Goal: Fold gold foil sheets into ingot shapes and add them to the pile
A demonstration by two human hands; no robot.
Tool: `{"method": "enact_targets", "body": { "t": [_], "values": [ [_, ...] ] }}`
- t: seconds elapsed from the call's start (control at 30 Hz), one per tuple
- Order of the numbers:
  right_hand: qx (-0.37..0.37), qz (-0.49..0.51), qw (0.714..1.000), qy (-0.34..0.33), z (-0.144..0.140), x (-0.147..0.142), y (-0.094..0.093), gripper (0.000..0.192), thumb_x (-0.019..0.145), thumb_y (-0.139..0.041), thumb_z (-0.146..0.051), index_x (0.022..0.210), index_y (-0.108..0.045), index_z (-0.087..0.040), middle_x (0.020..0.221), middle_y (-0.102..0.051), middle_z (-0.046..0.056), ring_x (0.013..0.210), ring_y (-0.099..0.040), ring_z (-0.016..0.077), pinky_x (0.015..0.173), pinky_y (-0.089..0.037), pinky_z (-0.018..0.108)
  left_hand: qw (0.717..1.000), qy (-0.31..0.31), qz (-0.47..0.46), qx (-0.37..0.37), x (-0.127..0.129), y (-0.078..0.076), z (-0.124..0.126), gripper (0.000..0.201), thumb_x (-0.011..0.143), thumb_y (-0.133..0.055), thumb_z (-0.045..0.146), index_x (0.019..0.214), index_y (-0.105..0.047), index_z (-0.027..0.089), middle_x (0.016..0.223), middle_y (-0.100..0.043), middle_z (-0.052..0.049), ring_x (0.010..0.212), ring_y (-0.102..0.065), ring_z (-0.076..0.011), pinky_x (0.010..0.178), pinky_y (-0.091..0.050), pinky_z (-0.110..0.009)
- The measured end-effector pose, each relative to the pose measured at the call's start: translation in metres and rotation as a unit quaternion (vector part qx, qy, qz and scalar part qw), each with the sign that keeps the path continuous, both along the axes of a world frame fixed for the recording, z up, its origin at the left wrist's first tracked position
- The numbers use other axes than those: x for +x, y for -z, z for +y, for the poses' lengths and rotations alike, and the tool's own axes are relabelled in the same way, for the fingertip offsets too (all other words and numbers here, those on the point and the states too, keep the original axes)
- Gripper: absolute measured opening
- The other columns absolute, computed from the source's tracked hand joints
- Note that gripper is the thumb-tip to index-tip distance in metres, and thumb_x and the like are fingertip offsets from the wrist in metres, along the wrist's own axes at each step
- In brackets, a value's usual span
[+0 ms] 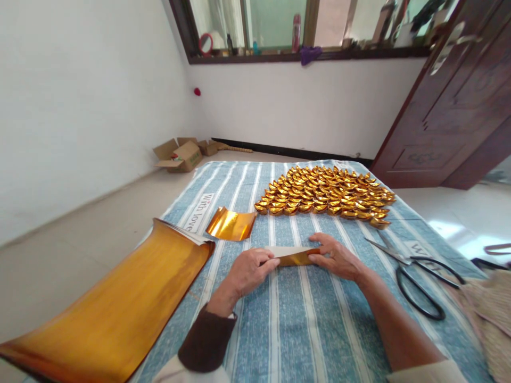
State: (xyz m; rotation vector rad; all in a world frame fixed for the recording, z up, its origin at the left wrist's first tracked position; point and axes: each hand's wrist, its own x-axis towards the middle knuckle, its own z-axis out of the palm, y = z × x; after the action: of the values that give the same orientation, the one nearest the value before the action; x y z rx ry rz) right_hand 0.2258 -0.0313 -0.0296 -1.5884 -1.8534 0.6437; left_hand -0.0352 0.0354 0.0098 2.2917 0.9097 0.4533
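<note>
Between my hands is a piece of gold foil paper point(296, 259), its white underside facing up at the back and a gold strip folded over along the near edge. My left hand point(252, 270) pinches its left end between thumb and fingers. At the right end, my right hand point(333, 257) grips the fold with the thumb, its index finger reaching out beyond the far edge. Left of the far side lies a small stack of cut gold foil sheets point(231, 224), slightly curled. Many folded gold paper ingots point(323, 194) sit in close rows at the back right.
A large stack of gold foil sheets point(115, 298) lies along the left side, overhanging the edge. Black-handled scissors point(407, 261) rest open on the right, near a beige cloth point(489, 308). A striped blue cloth point(287, 340) covers the surface. Cardboard boxes point(186, 155) stand on the floor beyond.
</note>
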Motion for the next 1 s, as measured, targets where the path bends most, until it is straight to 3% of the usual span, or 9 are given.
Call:
{"method": "enact_targets", "body": {
  "t": [0.2,0.33,0.57,0.7,0.83,0.9,1.0],
  "values": [
    [-0.019,0.007,1.000,0.019,-0.003,-0.004,-0.007,0.015,0.076,-0.068,-0.035,0.074,-0.077,-0.023,0.124,-0.063,0.010,0.116,-0.057,0.0297,0.102,-0.042,0.046,0.999,-0.048,-0.008,-0.014,0.003,0.005,-0.001,0.025,0.085,-0.053,0.033,0.075,-0.073,0.020,0.081,-0.073,-0.003,0.076,-0.065,-0.0182,0.074,-0.046,-0.027],
    [-0.008,0.025,0.999,0.046,-0.004,-0.010,-0.009,0.025,0.079,-0.064,-0.039,0.062,-0.072,-0.022,0.116,-0.066,0.009,0.108,-0.062,0.0268,0.098,-0.045,0.044,0.998,-0.055,-0.012,-0.010,0.004,0.007,-0.001,0.023,0.083,-0.056,0.032,0.075,-0.073,0.020,0.078,-0.071,-0.003,0.075,-0.065,-0.0182,0.072,-0.046,-0.027],
    [0.029,0.007,0.996,0.081,0.001,-0.015,0.001,0.024,0.081,-0.064,-0.038,0.065,-0.072,-0.021,0.105,-0.069,0.009,0.100,-0.063,0.0254,0.091,-0.048,0.040,0.997,-0.075,-0.005,0.009,0.006,0.009,-0.001,0.022,0.083,-0.057,0.031,0.069,-0.070,0.020,0.074,-0.069,-0.002,0.071,-0.063,-0.0168,0.069,-0.046,-0.026],
    [0.026,-0.019,0.996,0.086,0.003,-0.015,0.002,0.029,0.082,-0.062,-0.036,0.060,-0.068,-0.020,0.106,-0.068,0.010,0.100,-0.063,0.0249,0.089,-0.047,0.039,0.988,-0.123,0.028,0.091,0.011,0.012,-0.005,0.012,0.082,-0.059,0.025,0.080,-0.069,0.019,0.080,-0.068,-0.004,0.076,-0.064,-0.0191,0.072,-0.049,-0.029],
    [0.029,-0.038,0.995,0.088,0.004,-0.016,0.002,0.029,0.084,-0.061,-0.034,0.059,-0.066,-0.020,0.102,-0.069,0.010,0.097,-0.063,0.0242,0.087,-0.047,0.037,0.944,-0.185,-0.007,0.275,0.022,0.013,-0.028,0.019,0.086,-0.053,0.015,0.099,-0.066,0.015,0.110,-0.067,-0.014,0.099,-0.063,-0.0275,0.087,-0.051,-0.040],
    [0.040,-0.040,0.994,0.093,0.005,-0.016,0.004,0.029,0.084,-0.062,-0.035,0.059,-0.066,-0.020,0.099,-0.069,0.009,0.095,-0.063,0.0230,0.086,-0.047,0.036,0.932,-0.135,-0.029,0.336,0.030,0.012,-0.045,0.021,0.090,-0.049,0.017,0.102,-0.065,0.015,0.110,-0.068,-0.015,0.098,-0.064,-0.0278,0.087,-0.052,-0.042],
    [0.057,-0.043,0.992,0.105,0.007,-0.017,0.007,0.028,0.083,-0.063,-0.035,0.060,-0.066,-0.021,0.097,-0.069,0.008,0.093,-0.063,0.0218,0.084,-0.047,0.034,0.931,-0.041,-0.028,0.361,0.040,0.012,-0.072,0.023,0.091,-0.045,0.013,0.096,-0.067,0.018,0.112,-0.069,-0.013,0.102,-0.065,-0.0264,0.092,-0.051,-0.043]
  ]
}}
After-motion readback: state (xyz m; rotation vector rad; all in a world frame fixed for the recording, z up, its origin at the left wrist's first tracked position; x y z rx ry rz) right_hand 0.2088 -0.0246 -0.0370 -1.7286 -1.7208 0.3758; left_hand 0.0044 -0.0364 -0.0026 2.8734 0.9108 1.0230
